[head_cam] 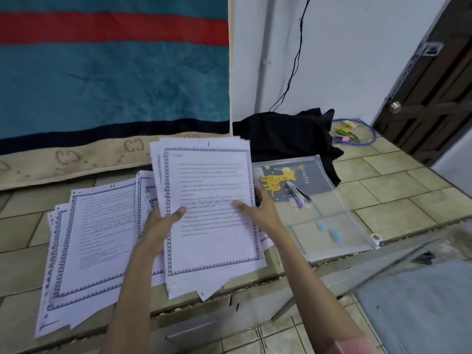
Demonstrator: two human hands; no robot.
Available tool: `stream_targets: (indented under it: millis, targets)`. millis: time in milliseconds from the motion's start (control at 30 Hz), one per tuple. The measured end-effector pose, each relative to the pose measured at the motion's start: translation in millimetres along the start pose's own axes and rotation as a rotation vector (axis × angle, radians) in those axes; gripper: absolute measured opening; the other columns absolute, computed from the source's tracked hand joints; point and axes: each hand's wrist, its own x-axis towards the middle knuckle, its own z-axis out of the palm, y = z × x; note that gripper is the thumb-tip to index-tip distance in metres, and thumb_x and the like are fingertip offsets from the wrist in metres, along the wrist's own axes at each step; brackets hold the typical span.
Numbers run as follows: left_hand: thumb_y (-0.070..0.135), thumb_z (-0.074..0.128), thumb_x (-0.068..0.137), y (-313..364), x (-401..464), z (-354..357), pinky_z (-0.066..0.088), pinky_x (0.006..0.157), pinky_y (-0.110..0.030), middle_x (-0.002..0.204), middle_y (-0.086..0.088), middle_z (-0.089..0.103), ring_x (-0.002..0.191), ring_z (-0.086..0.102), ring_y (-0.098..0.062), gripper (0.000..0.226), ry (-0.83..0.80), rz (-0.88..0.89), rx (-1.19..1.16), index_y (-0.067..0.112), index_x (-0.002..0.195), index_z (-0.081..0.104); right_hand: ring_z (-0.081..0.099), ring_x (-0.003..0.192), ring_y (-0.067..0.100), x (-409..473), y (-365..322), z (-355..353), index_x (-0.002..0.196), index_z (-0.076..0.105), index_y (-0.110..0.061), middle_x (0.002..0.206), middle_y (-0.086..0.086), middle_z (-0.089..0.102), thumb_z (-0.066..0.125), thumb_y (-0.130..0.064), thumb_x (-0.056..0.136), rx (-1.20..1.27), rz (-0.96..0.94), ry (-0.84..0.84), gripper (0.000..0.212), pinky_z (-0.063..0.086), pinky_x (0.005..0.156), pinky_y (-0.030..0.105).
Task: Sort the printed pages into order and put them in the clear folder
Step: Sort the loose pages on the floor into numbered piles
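- Risk: the held stack (209,200) is loosely squared; page edges fan at its top left and a corner sticks out at the bottom. If I tilt it, sheets likely slide out and the order is lost.
- Risk: the stack hangs right over the loose pages (97,241) spread on the tiled floor (398,190). Dropped sheets would mix with the unsorted ones, I judge.
- Risk: a stapler (297,194) and two small blue items (329,231) lie on or in the clear folder (339,213); cannot tell which. They may block the pages going in.
- Risk: the folder's opening is not visible from here, so feeding a fanned stack in could catch and bend corners.
- Grip, left hand (163,221): thumb on the front of the stack at its left edge, remaining fingers hidden behind the paper; it pinches the stack.
- Grip, right hand (258,210): thumb pressed on the front near the right edge, fingers curled round that edge; also holding the stack.
- Where: stack raised between both hands, above the floor pages; top sheet reads "STORAGE".
- Where: folder flat on the floor just right of the stack, near the black cloth (286,134).
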Motion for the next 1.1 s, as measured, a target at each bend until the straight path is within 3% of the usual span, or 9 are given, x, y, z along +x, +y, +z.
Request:
stream_targets:
  millis: [67,167,233,433,567,667,867,933,1100]
  targets:
    - [0.008,0.059,0.088,20.1,-12.7,-2.5,0.047,0.096,-0.042,0.112,-0.001,0.065,0.104,0.062,-0.020,0.036,-0.064,0.070,-0.038,0.016,0.123,0.055,0.064,0.107,0.011,-5.0,-17.7,-8.9,0.127,0.053,-0.018,0.118,-0.005,0.066,0.082,-0.044,0.063,0.143,0.022,-0.107,0.074,0.053,0.091,0.032]
    - [0.004,0.063,0.085,53.4,-29.3,2.7,0.048,0.093,-0.042,0.097,0.005,0.069,0.101,0.063,-0.024,0.026,0.021,0.213,-0.017,0.018,0.107,0.062,0.070,0.088,0.003,-11.1,-54.6,-10.9,0.101,0.069,-0.017,0.095,-0.011,0.073,0.077,-0.018,0.075,0.188,-0.145,-0.160,0.028,0.055,0.076,0.020]
    - [0.008,0.068,0.081,76.9,-40.3,8.0,0.050,0.089,-0.036,0.087,0.013,0.070,0.097,0.064,-0.021,0.020,0.156,0.330,0.035,0.019,0.097,0.064,0.069,0.079,0.000,-18.6,-88.6,-6.4,0.088,0.070,-0.021,0.084,-0.015,0.071,0.074,-0.008,0.077,0.231,-0.303,-0.070,0.017,0.055,0.072,0.018]
    - [0.033,0.081,0.067,129.6,-57.6,3.5,0.049,0.090,-0.026,0.112,0.003,0.065,0.102,0.062,-0.011,0.068,0.342,0.556,0.111,0.006,0.123,0.053,0.068,0.079,-0.001,-31.7,-158.9,-5.1,0.083,0.069,-0.021,0.074,-0.019,0.071,0.070,-0.001,0.079,0.291,-0.624,0.019,0.020,0.053,0.073,0.017]
    - [0.013,0.079,0.071,108.5,-61.6,-7.4,0.051,0.082,-0.013,0.100,0.015,0.064,0.091,0.062,0.008,0.042,0.240,0.549,0.187,0.022,0.107,0.059,0.068,0.084,0.000,-27.8,-130.7,0.6,0.094,0.068,-0.014,0.089,-0.012,0.071,0.074,-0.003,0.076,0.217,-0.517,-0.055,0.022,0.054,0.077,0.018]
    - [0.008,0.077,0.073,81.2,-54.9,-16.3,0.053,0.082,-0.021,0.099,0.008,0.067,0.088,0.065,0.002,0.035,0.224,0.457,0.193,0.020,0.103,0.063,0.069,0.088,0.004,-21.3,-96.7,5.7,0.098,0.067,-0.014,0.095,-0.007,0.071,0.076,-0.005,0.074,0.145,-0.413,-0.118,0.027,0.055,0.078,0.022]
    - [0.008,0.066,0.084,71.4,-45.0,-8.2,0.049,0.066,-0.009,0.097,0.003,0.062,0.085,0.060,-0.009,0.020,0.263,0.439,0.187,0.019,0.099,0.059,0.069,0.080,-0.002,-17.3,-88.6,17.6,0.082,0.069,-0.026,0.082,-0.018,0.071,0.080,-0.011,0.071,0.107,-0.361,-0.118,0.021,0.053,0.071,0.016]
    - [0.009,0.065,0.085,74.7,-42.3,-9.6,0.050,0.063,-0.006,0.095,0.004,0.062,0.080,0.060,-0.005,0.017,0.279,0.439,0.165,0.019,0.099,0.061,0.069,0.077,-0.003,-16.0,-93.7,17.8,0.080,0.069,-0.026,0.083,-0.016,0.070,0.080,-0.011,0.070,0.106,-0.377,-0.106,0.021,0.053,0.069,0.014]
    - [0.010,0.066,0.084,68.2,-36.0,-23.2,0.051,0.082,-0.026,0.101,0.009,0.064,0.092,0.061,-0.006,0.030,0.188,0.406,0.182,0.017,0.111,0.056,0.068,0.087,-0.001,-16.5,-84.9,19.3,0.096,0.069,-0.017,0.093,-0.011,0.071,0.083,-0.015,0.067,0.077,-0.390,-0.075,0.032,0.054,0.073,0.015]
